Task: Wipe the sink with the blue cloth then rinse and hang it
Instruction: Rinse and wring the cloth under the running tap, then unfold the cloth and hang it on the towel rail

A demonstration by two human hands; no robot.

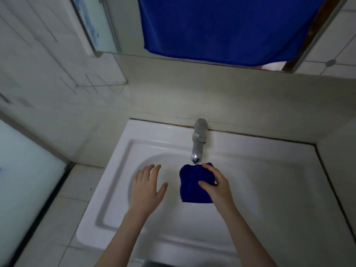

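1. Press the folded cloth (194,185) flat against the sink (269,180) and sweep in overlapping strokes, probably outward from under the tap (198,145).
2. Gripped by the right hand (215,182), thumb and fingers curled round its right side, just below the tap.
3. Apart from the left hand (148,185), spread open, fingers straight, holding nothing, over the basin's left side.

**Layout at the sink (150,132)**

The tap (198,145) is standing on the back rim, its spout reaching over the basin. The cloth (192,187) is sitting in the basin just before the spout, with the right hand (215,182) gripping its right edge. The left hand (148,185) is spreading left of the cloth, apart from it. A towel (221,26) is hanging above, at the mirror (107,26).
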